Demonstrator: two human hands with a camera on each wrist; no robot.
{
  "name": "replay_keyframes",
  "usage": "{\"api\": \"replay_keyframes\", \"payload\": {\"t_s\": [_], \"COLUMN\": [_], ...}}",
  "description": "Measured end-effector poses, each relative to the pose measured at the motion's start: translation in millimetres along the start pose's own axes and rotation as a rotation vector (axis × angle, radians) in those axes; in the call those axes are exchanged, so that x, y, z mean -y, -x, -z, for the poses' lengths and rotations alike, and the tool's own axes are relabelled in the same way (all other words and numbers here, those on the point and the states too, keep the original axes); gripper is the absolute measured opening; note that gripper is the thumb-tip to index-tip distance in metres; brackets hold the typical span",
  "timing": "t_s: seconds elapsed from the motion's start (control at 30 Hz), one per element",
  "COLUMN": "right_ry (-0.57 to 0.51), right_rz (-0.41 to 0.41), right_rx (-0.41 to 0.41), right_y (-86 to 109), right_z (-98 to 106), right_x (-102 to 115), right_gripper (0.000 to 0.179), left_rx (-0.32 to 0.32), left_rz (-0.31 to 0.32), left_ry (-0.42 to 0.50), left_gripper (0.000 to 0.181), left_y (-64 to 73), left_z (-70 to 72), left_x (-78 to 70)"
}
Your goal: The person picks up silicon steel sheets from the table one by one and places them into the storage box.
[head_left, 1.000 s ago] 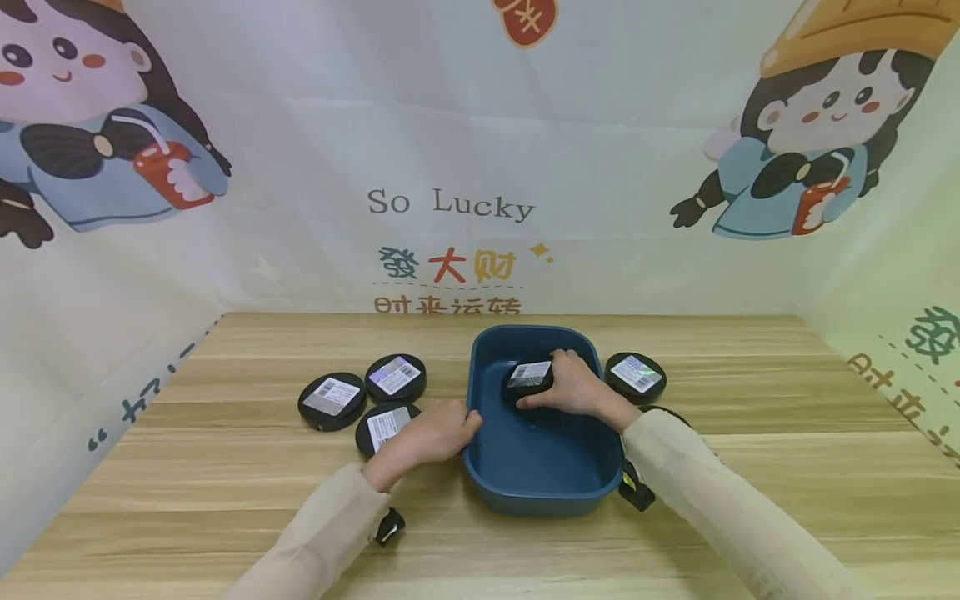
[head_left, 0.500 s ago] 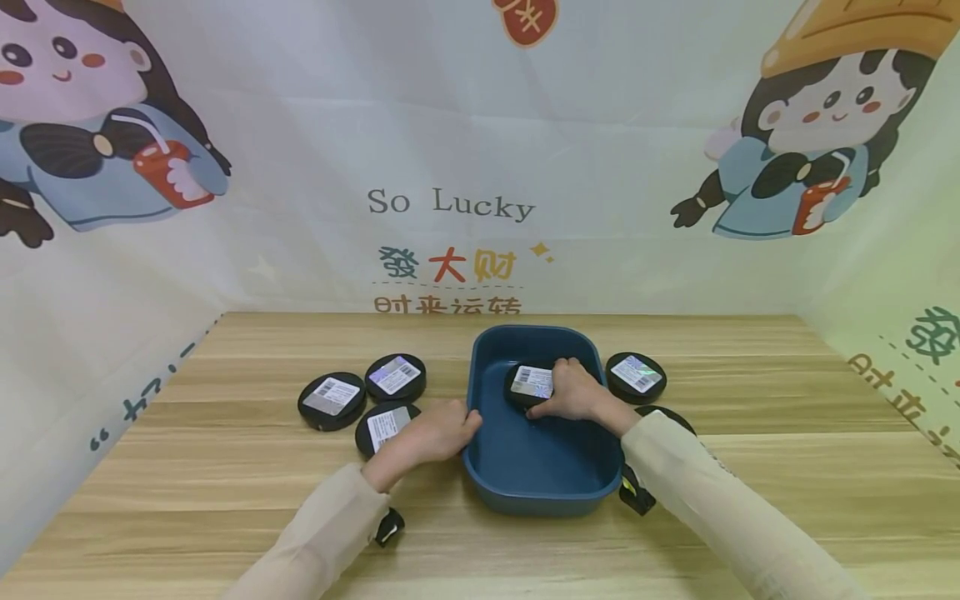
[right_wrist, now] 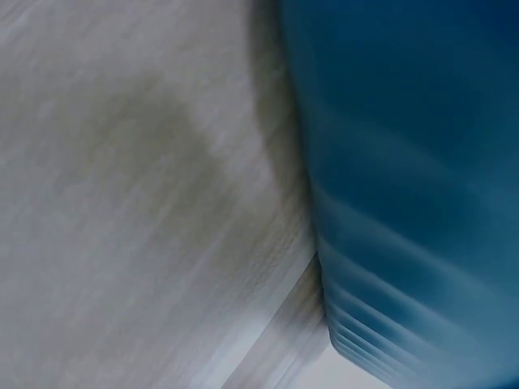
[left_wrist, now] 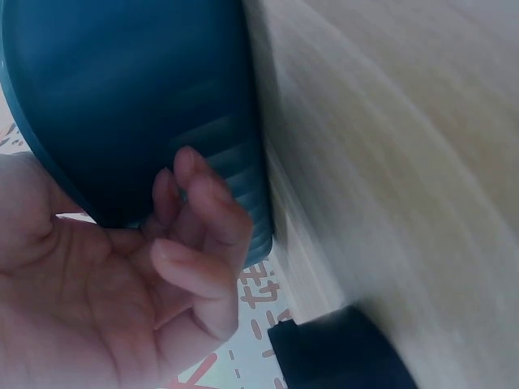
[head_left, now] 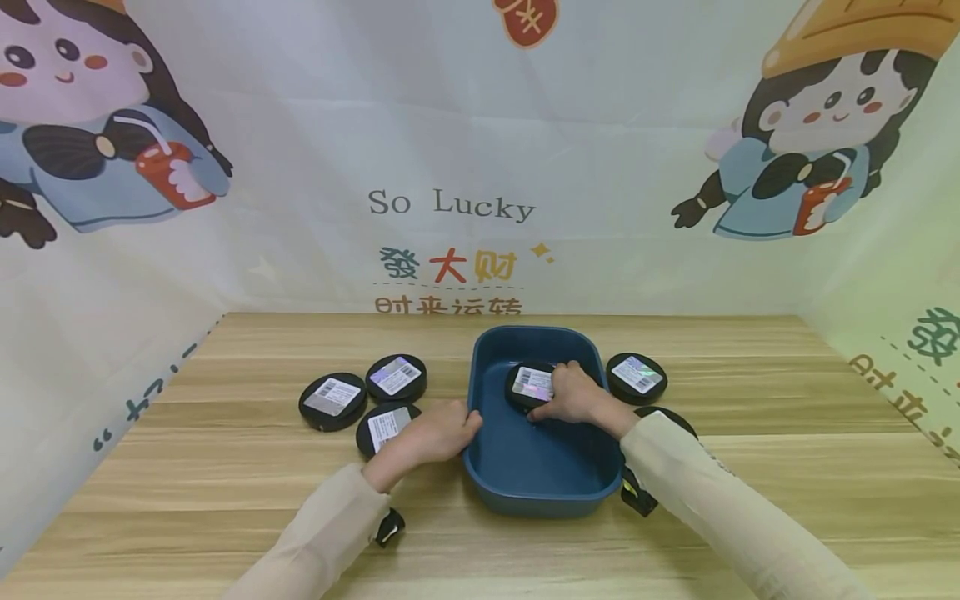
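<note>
A blue rectangular basin (head_left: 540, 498) stands on the table. My left hand (head_left: 442, 432) grips its left rim; in the left wrist view the thumb goes over the rim and the curled fingers lie by the outer wall (left_wrist: 122, 97). Inside the basin, toward its far end, my right hand (head_left: 573, 395) holds a black round disc (head_left: 519, 402) with a white label facing up. The thumb is on the near side and the fingers are on the far right side. The right wrist view shows only the basin's outer wall (right_wrist: 422, 178) and tabletop.
Left of the basin lie three similar labelled discs, the leftmost disc (head_left: 332, 401), the far disc (head_left: 396, 377) and one disc (head_left: 387, 427) partly behind my left hand. Right of it are another disc (head_left: 637, 377), one half under my sleeve, and a black-and-yellow object (head_left: 637, 493).
My right hand has shifted slightly nearer and lower in the basin with the disc, whose label now lies flatter. Over the last half second it barely moves. The left hand stays on the rim.
</note>
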State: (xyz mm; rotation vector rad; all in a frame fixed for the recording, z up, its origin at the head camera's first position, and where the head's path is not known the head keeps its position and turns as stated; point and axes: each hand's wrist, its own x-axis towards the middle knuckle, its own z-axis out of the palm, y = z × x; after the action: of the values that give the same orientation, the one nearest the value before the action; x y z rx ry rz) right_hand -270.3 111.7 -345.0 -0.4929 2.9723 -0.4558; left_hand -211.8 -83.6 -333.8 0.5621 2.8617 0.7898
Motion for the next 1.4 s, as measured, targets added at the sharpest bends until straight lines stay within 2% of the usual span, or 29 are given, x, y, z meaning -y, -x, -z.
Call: {"api": "replay_keyframes", "payload": {"t_s": [0.5,0.93,1.1,1.4], "right_ry": [0.015,0.059,0.012,-0.151], "right_rz": [-0.031,0.018,0.048,0.153], "right_rx": [0.001,-0.036,-0.088,-0.248], "right_y": [2.6,15.9,23.2,41.3], "right_z": [2.5,20.7,30.3,45.5], "right_x": [3.9,9.5,8.5,3.5], "right_gripper": [0.060,0.056,0.061,0.040], "left_rx": [0.002,0.002,0.003,-0.001], "left_rz": [0.005,0.008,0.012,0.020], "left_ry": [-0.008,-0.006,-0.004,-0.018], "left_gripper": [0.036,0.033,0.034,0.034], "left_y": [-1.0,-2.6,-2.2,-1.3], "left_z": [-1.8,-2.8,-2.7,-2.5], "left_x": [0.1,1.6,1.3,0.6]}}
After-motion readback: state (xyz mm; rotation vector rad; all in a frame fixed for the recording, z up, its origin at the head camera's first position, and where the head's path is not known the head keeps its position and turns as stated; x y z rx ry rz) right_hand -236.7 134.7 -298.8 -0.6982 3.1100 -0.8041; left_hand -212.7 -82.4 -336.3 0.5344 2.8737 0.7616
